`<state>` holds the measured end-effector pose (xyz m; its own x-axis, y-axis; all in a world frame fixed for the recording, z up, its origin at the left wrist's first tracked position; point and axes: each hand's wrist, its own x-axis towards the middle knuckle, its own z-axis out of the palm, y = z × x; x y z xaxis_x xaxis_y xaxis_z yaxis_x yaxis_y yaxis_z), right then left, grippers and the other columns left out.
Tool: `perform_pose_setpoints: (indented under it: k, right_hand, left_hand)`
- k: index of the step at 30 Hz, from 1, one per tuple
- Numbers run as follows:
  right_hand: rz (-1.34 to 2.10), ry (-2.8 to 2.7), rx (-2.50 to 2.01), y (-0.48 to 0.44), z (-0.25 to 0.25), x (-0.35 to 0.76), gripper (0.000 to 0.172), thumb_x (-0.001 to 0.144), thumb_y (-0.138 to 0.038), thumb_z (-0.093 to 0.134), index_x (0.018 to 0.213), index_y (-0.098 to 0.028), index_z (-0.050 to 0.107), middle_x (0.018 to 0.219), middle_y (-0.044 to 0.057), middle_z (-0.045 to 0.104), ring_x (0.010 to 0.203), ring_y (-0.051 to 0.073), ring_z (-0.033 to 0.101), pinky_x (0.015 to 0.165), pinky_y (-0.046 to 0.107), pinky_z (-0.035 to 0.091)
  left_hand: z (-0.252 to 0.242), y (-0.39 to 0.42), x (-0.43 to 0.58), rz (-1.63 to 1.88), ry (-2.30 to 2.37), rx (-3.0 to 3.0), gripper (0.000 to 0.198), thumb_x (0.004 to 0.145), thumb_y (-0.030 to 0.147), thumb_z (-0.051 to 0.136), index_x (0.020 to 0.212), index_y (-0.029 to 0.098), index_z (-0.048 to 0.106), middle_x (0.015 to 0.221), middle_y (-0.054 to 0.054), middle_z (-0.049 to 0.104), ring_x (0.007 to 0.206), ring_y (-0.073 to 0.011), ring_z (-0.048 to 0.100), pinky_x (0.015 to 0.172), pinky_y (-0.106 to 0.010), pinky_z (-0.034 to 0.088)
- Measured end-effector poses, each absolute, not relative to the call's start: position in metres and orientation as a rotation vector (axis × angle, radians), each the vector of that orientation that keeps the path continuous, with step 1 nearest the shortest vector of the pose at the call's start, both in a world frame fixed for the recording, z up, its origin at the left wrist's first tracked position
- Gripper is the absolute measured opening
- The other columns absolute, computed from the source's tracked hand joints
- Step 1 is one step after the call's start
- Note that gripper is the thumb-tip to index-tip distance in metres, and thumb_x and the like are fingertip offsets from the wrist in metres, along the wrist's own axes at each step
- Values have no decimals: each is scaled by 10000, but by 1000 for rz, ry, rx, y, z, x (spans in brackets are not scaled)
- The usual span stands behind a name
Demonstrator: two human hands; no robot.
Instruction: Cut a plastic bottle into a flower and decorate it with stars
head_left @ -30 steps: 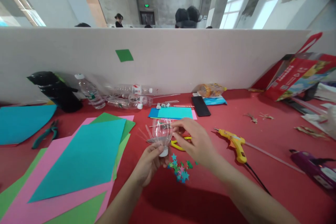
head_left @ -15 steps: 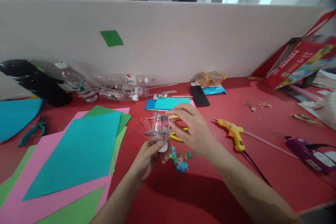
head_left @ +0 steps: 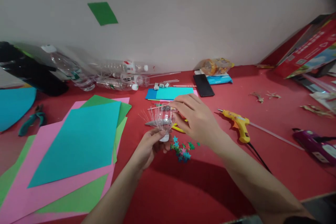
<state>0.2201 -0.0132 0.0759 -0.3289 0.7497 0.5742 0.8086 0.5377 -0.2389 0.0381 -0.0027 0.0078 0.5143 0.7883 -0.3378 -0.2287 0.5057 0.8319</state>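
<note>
Both the left hand (head_left: 149, 148) and right hand (head_left: 197, 120) pinch a clear, fringed plastic bottle top (head_left: 162, 119) (white cap (head_left: 164, 139) down).

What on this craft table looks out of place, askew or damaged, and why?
The clear bottle piece in the left hand is cut into splayed strips. Plastic bottles lie sideways along the partition, and paper stars lie scattered beside that hand.

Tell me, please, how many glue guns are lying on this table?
2. A yellow glue gun lies on the red table just right of the right hand; a purple glue gun lies farther right, near the front edge. Clutter at the far right could hide others.
</note>
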Motion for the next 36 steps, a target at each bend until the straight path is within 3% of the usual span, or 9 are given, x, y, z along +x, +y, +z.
perform_pose_setpoints:
  k: [10, 16, 24, 30, 33, 36]
  right_hand:
    - [109, -1849, -1322, -13, 75, 222, 53, 877, -186, 541, 831, -204, 557, 924, 47, 610, 939, 195, 549, 853, 342, 448]
    - [168, -1857, -1314, -12, 76, 222, 80, 864, -159, 547, 917, -201, 590, 1001, 57, 636, 1005, 205, 556, 895, 361, 434]
    - [102, -1895, -1250, -12, 75, 223, 96, 875, -142, 530, 917, -190, 602, 972, 62, 633, 954, 203, 561, 857, 356, 461]
    - [-82, -2012, -1228, -13, 75, 223, 134, 890, -139, 494, 950, -149, 614, 1006, 102, 629, 960, 222, 537, 868, 385, 442]
    - [101, -1961, -1197, -15, 77, 223, 79, 875, -142, 524, 898, -171, 593, 945, 71, 631, 919, 200, 552, 839, 360, 451]
    - [553, -1806, -1181, -17, 75, 220, 77, 905, -174, 498, 847, -197, 544, 861, 19, 616, 794, 146, 575, 721, 295, 479]
  left_hand:
    - [9, -6, 39, 661, 807, 860, 218, 769, 310, 675, 828, 104, 635, 705, -80, 687, 512, -121, 582, 464, -222, 447]
    - [6, -6, 40, 653, 812, 875, 243, 747, 328, 697, 826, 106, 636, 703, -75, 691, 513, -126, 593, 467, -227, 458]
    - [4, -4, 39, 650, 826, 889, 243, 768, 339, 679, 817, 104, 640, 718, -85, 703, 515, -115, 582, 478, -222, 450]
    - [1, -1, 39, 659, 856, 893, 219, 774, 332, 669, 735, 123, 617, 527, -28, 627, 475, -116, 571, 458, -203, 434]
    - [1, -1, 40, 663, 857, 867, 211, 764, 327, 674, 778, 121, 630, 556, -28, 638, 473, -112, 569, 443, -198, 425]
    - [2, -2, 40, 669, 845, 845, 214, 751, 326, 684, 783, 122, 628, 621, -38, 661, 479, -106, 572, 436, -195, 421]
